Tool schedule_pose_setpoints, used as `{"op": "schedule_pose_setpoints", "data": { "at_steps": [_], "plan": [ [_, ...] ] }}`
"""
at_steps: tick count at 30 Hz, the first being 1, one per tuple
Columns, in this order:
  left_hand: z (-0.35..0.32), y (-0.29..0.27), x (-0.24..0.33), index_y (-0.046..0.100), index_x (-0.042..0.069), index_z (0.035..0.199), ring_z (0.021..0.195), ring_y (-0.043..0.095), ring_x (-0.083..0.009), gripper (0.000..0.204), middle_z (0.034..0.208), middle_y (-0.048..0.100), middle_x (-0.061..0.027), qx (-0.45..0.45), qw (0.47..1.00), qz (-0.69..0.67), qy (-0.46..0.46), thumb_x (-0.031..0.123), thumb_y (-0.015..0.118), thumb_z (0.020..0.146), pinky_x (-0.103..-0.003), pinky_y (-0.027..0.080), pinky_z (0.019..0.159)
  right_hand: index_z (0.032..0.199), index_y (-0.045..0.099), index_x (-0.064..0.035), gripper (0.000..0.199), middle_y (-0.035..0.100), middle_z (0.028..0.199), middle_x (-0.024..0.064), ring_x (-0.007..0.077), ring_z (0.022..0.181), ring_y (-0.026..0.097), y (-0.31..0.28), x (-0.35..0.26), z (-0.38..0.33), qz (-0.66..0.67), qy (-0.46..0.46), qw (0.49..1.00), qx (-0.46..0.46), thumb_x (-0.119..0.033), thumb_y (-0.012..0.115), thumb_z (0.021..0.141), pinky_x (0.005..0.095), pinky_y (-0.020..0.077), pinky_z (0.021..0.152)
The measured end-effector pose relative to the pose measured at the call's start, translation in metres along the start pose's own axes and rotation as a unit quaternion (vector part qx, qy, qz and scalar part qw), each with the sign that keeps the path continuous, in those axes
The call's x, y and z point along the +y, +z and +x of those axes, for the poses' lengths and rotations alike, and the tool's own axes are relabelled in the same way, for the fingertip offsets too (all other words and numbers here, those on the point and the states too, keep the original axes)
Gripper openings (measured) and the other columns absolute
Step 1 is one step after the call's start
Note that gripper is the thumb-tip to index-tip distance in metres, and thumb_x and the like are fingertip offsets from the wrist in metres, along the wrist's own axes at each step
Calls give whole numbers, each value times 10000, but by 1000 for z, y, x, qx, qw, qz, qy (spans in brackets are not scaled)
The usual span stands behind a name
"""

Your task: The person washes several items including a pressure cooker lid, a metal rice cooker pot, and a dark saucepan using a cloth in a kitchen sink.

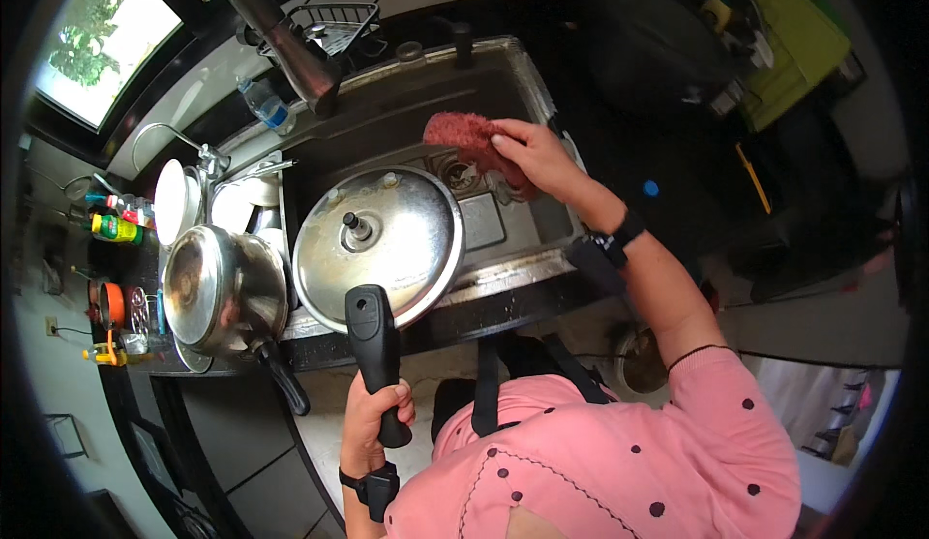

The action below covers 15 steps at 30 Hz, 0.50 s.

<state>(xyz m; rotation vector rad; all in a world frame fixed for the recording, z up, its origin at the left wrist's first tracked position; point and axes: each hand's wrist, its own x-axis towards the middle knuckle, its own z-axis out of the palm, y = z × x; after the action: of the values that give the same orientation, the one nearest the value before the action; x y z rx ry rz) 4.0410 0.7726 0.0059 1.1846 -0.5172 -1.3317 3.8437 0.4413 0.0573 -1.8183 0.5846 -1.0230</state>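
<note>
My left hand (371,415) is closed around the black handle of a round metal pressure cooker lid (411,234). The lid is held over the left part of the sink (513,273), its front edge overlapping the sink's near rim. On its upper face are a dark central knob and small metal fittings. Over the sink, to the right of the lid, my right hand (544,164) grips a fuzzy reddish scrubbing cloth (464,133). Cloth and lid are apart. Behind them the drain (462,173) shows partly.
Left of the sink, an overturned metal pot (198,287) with a black handle sits beside stacked white dishes (174,200). A faucet (290,60) reaches over the sink from behind. Near it stand a plastic bottle (266,108) and a wire caddy (339,21).
</note>
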Motion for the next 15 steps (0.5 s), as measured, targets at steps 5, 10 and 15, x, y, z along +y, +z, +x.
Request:
{"op": "schedule_pose_setpoints", "data": {
  "at_steps": [5, 10, 15],
  "plan": [
    [6, 12, 26, 462, -6, 893, 450, 476, -157, 234, 609, 482, -75, 8, 999, 22, -31, 26, 594, 703, -301, 406, 417, 1176, 560, -25, 289, 673, 939, 71, 119, 743, 634, -4, 14, 68, -104, 45, 993, 30, -142, 447, 938, 247, 490, 612],
    [27, 0, 70, 410, 7, 1031, 471, 505, -150, 363, 641, 511, -76, -14, 993, 41, -110, -21, 595, 721, -303, 448, 437, 1153, 566, -46, 270, 676, 902, 66, 123, 687, 631, 27, 8, 117, 71, 80, 994, 29, -161, 452, 937, 253, 480, 520],
    [77, -12, 106, 451, -2, 943, 476, 496, -161, 283, 632, 505, -78, -48, 983, 80, -156, 0, 602, 703, -297, 425, 434, 1211, 513, -63, 380, 667, 827, 110, 206, 683, 653, 57, -23, 169, -63, 85, 993, 46, -172, 554, 849, 324, 505, 535]
  ]
}}
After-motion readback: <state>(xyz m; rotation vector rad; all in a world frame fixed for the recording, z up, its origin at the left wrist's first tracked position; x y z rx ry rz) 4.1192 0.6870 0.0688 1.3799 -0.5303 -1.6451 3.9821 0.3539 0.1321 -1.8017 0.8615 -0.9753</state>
